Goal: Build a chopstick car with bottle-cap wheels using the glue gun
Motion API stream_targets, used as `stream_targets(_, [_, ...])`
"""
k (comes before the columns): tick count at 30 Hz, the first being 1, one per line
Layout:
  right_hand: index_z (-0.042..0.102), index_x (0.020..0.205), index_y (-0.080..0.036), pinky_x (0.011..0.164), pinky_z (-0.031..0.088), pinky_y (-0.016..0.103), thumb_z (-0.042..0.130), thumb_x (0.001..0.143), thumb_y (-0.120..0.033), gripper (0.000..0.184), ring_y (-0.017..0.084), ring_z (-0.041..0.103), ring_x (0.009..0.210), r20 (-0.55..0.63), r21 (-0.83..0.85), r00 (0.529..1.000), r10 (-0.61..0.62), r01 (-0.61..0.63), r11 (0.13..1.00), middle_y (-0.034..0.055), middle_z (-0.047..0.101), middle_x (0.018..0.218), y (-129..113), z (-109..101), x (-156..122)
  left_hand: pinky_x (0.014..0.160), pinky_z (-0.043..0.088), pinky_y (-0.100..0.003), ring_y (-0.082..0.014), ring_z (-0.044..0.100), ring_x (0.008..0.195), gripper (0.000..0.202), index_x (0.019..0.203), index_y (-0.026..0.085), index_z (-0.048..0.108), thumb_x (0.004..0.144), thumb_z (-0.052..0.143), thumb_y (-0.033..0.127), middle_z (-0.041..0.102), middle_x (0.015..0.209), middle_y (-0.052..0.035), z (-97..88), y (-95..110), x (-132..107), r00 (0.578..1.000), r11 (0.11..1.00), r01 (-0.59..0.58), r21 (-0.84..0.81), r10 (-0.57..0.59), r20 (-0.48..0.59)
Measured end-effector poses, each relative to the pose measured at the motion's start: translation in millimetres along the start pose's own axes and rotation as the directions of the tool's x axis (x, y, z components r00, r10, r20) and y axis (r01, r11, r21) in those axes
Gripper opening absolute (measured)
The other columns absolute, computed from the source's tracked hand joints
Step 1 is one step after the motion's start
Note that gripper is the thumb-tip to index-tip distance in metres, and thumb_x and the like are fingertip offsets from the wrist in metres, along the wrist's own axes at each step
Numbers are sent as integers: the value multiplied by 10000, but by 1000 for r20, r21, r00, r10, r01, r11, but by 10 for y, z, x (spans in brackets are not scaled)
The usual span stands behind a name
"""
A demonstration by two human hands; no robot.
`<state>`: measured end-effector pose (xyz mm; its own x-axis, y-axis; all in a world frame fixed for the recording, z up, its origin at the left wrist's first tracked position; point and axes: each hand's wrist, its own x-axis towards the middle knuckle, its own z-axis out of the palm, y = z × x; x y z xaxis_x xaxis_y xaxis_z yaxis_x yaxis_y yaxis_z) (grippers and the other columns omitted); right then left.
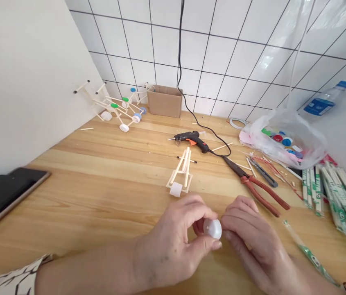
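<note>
My left hand point(175, 237) pinches a small white bottle cap point(213, 229) between thumb and fingers. A tiny mark shows near the middle of the cap. Close by on the right, my right hand point(251, 237) is closed with its fingertips pressed together; what they hold, if anything, is hidden. Just beyond my hands stands a small frame of wooden sticks point(183, 168) with a white roll point(175, 189) at its near end. A thin stick with dark ends point(193, 160) lies by the frame.
Behind lies a black glue gun point(191, 138) with its cord. Red-handled pliers point(255, 186), a utility knife point(263, 172) and wrapped chopsticks point(344, 200) lie right. A bag of caps point(283, 139), cardboard box point(164, 102), stick models with cap wheels point(120, 108) and phone point(3, 192) surround the worktop.
</note>
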<state>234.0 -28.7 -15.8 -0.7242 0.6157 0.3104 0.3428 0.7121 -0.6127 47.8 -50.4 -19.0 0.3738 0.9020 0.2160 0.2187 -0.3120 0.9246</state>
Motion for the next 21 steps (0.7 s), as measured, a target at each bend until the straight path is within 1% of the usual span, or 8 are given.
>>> stream_targets(2, [490,829,-148,700,326,370,406,795,-1,173,156,450,689,-6,-47,1000,-15,15,999,41,523,735,7,12,-11,671,476,-255,-128,522,693,170,875,79,618,707,623,101,529,765,-38,3,-5,6,1000,1000,13,5,-13,-7])
stream_targets(4, [486,827,-149,695,326,368,404,800,-5,168,154,444,681,5,-54,1000,-7,7,999,37,515,721,10,8,-11,670,474,-255,-128,524,691,167,870,80,615,705,626,103,535,766,-38,1,-17,17,999,999,29,12,-29,-16])
stream_targets(8, [498,818,-157,686,335,351,409,819,-36,150,149,434,666,60,-65,997,49,-45,997,20,501,694,4,-35,19,672,469,-254,-129,521,692,155,860,92,604,705,614,101,538,764,-33,-1,-49,38,999,998,50,30,-50,8])
stream_targets(11, [507,814,-168,688,346,333,406,831,-54,153,148,453,688,105,-59,990,91,-85,995,17,523,711,-7,-66,42,666,462,-259,-133,516,698,140,857,108,596,717,590,98,532,770,-29,2,-68,44,997,996,73,48,-74,33])
stream_targets(14, [511,804,-177,706,352,325,410,831,-59,157,143,467,700,129,-48,986,110,-104,993,10,539,722,-11,-77,48,672,455,-266,-137,517,708,136,852,121,593,723,569,86,524,774,-25,9,-77,38,995,994,82,68,-85,44])
stream_targets(17, [511,788,-172,718,350,333,415,829,-68,148,146,462,701,155,-77,979,131,-120,990,15,536,716,5,-74,39,679,453,-271,-139,521,714,139,850,128,592,724,559,81,522,780,-25,19,-79,29,994,993,89,76,-94,54])
stream_targets(21, [523,807,-167,754,332,358,403,833,-73,155,148,445,697,192,-127,973,126,-103,987,19,524,712,34,-66,17,674,452,-277,-145,524,704,133,831,131,601,714,560,81,532,758,-20,37,-73,30,989,989,121,91,-127,69])
